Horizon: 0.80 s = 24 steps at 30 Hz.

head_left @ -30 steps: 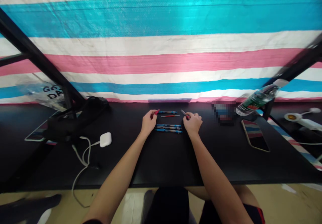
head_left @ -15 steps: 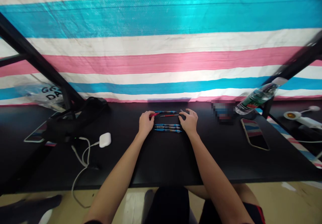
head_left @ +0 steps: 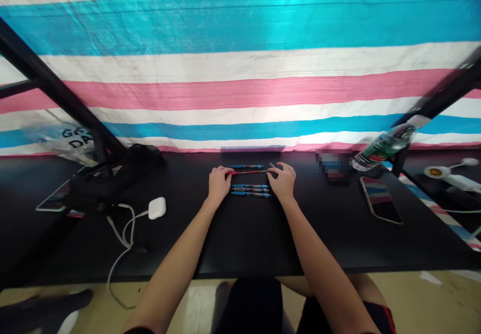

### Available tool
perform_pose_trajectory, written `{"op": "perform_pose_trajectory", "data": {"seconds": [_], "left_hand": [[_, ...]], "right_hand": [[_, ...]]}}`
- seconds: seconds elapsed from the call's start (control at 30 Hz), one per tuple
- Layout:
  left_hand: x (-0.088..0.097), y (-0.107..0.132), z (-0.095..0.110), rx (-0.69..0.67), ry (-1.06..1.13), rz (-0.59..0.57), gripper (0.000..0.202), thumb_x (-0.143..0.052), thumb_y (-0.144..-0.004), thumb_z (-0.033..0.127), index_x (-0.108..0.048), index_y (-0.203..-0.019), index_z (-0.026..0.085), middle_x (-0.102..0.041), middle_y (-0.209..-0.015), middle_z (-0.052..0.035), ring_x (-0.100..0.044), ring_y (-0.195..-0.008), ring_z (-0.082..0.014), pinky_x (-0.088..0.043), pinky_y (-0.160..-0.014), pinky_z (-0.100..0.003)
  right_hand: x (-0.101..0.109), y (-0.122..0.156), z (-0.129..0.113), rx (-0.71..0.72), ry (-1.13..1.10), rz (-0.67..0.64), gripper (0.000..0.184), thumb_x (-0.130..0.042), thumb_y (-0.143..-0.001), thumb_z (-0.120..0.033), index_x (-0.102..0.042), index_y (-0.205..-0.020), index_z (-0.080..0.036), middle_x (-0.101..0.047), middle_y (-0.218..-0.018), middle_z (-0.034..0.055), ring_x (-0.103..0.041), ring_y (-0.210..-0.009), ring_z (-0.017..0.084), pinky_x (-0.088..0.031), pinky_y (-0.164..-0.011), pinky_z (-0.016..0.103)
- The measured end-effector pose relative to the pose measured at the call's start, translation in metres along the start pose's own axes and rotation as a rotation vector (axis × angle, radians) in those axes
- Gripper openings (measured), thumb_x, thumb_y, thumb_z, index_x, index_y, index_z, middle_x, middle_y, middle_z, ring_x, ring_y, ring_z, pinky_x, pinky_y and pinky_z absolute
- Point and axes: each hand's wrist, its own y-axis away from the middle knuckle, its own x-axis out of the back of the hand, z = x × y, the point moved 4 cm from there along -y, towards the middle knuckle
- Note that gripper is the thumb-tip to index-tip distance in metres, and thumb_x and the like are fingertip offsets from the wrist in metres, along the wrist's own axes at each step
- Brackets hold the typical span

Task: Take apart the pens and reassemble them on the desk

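Tarp [head_left: 240, 88]: hung behind everything, striped blue, white and pink.
Table [head_left: 240, 234]: black, ran across the view below the tarp.
Bag [head_left: 108, 179]: black, lay at the far left of the table.
Left hand [head_left: 219, 183]: rested on the table, fingers pinched shut on the left end of the red pen.
Right hand [head_left: 282, 181]: rested on the table, fingers curled over the red pen's right end; whether they clamped it could not be told.
Bottle [head_left: 383, 146]: leaned at the far right.
Phone [head_left: 380, 200]: lay flat near the bottle.
Charger [head_left: 157, 208]: white, lay left of the hands.
Blue pens [head_left: 251, 190]: lay side by side between the hands.
Red pen [head_left: 248, 173]: lay crosswise just beyond the blue pens, spanning both hands.
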Motion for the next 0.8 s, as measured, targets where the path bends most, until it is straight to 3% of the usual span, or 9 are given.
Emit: {"op": "perform_pose_trajectory", "data": {"seconds": [0.17, 0.5, 0.7, 0.8], "left_hand": [[0.001, 0.000, 0.004, 0.009, -0.039, -0.028, 0.024, -0.053, -0.082, 0.014, -0.072, -0.094, 0.022, -0.068, -0.095, -0.0064, -0.055, -0.089, -0.0240, -0.044, -0.080, -0.036], [-0.001, -0.001, 0.008, -0.039, 0.086, -0.046, 0.021, -0.054, -0.084, 0.018, -0.073, -0.092, 0.023, -0.071, -0.093, -0.0054, -0.058, -0.085, -0.0235, -0.044, -0.079, -0.036], [-0.003, -0.002, 0.008, -0.018, 0.361, -0.022, 0.018, -0.059, -0.080, 0.019, -0.071, -0.093, 0.021, -0.070, -0.092, -0.0058, -0.062, -0.082, -0.0209, -0.046, -0.078, -0.034], [-0.004, -0.002, 0.007, 0.056, 0.559, -0.024, 0.016, -0.062, -0.078, 0.023, -0.069, -0.090, 0.018, -0.070, -0.090, -0.0063, -0.063, -0.080, -0.0192, -0.048, -0.076, -0.032]], "right_hand": [[-0.001, 0.000, -0.002, 0.012, -0.006, -0.019, 0.019, -0.056, -0.077, -0.026, -0.075, -0.081, -0.022, -0.061, -0.113, 0.0102, -0.046, -0.111, 0.029, -0.029, -0.101, 0.048], [-0.007, 0.002, -0.011, 0.101, -0.019, -0.089, 0.019, -0.057, -0.076, -0.026, -0.074, -0.081, -0.024, -0.062, -0.117, 0.0078, -0.046, -0.116, 0.029, -0.017, -0.109, 0.056], [-0.005, 0.000, -0.018, 0.125, -0.150, -0.083, 0.018, -0.056, -0.076, -0.025, -0.074, -0.079, -0.024, -0.065, -0.113, 0.0081, -0.051, -0.114, 0.028, -0.019, -0.109, 0.058], [0.002, -0.002, -0.025, 0.148, -0.288, -0.070, 0.021, -0.054, -0.078, -0.025, -0.074, -0.082, -0.023, -0.067, -0.110, 0.0082, -0.054, -0.110, 0.027, -0.026, -0.107, 0.055]]}}
